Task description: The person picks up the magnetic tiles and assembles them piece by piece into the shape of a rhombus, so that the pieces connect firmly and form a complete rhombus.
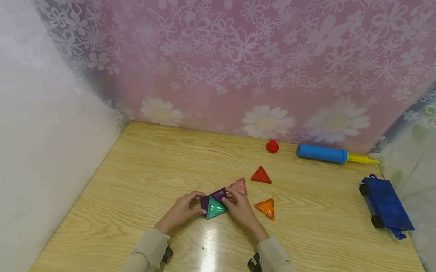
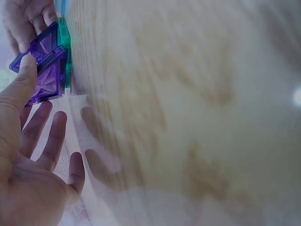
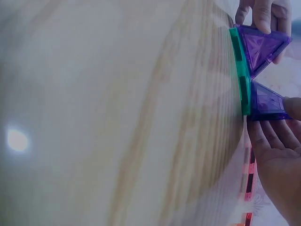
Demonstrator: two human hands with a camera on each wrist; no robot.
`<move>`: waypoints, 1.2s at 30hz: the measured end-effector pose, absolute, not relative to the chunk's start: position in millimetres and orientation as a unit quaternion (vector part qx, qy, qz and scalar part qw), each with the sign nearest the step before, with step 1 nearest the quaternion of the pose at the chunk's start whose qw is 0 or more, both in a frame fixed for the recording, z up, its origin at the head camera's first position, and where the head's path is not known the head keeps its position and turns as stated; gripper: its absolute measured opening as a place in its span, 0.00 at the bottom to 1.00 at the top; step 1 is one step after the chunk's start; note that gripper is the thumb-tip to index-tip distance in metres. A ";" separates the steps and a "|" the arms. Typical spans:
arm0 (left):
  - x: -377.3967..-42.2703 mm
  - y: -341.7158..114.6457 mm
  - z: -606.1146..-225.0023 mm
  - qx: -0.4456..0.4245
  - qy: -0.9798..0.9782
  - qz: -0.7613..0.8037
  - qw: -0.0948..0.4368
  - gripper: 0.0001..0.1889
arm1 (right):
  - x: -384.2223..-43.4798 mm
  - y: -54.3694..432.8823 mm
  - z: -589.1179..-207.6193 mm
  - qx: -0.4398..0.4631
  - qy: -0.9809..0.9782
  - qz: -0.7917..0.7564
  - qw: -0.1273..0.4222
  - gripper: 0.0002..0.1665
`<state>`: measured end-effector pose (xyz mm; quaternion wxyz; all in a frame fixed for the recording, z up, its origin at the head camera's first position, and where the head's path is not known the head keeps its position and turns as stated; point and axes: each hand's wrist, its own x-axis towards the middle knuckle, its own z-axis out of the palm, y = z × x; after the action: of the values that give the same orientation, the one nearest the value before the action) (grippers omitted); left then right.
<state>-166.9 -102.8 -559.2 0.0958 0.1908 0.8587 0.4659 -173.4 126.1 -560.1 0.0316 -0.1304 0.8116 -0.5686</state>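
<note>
Pink triangle [image 1: 240, 184] partly hidden, sleeves [image 1: 276, 259] cropped below, dark speck [image 1: 203, 248] — too small to tell

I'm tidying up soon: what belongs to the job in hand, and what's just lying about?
In the job:
left purple tile and right purple tile, both held
green tile, touching both
likely pink tile, red tile, orange tile

Apparently lying about:
red rounded object
blue-and-yellow pump
blue toy cart

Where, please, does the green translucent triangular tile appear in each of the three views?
Head: the green tile is below centre, between the left hand and right hand.
Left wrist: the green tile shows edge-on, upper left.
Right wrist: the green tile shows edge-on, upper right.
Shared landmark: the purple translucent tiles beside it.
</note>
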 end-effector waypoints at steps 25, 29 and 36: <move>-167.3 -94.9 -557.0 0.213 0.844 0.480 0.111 0.25 | -164.3 124.9 -555.9 -0.133 0.832 -0.534 0.068 0.17; -166.6 -94.1 -555.4 0.219 0.838 0.488 0.113 0.25 | -162.7 124.7 -555.6 -0.155 0.834 -0.526 0.069 0.17; -166.1 -91.4 -553.1 0.241 0.831 0.490 0.111 0.24 | -159.9 121.9 -552.8 -0.195 0.835 -0.512 0.058 0.17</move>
<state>-166.1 -91.4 -553.1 0.1108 0.2410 0.8306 0.4896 -159.9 121.9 -552.8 0.0581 -0.1951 0.8347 -0.5117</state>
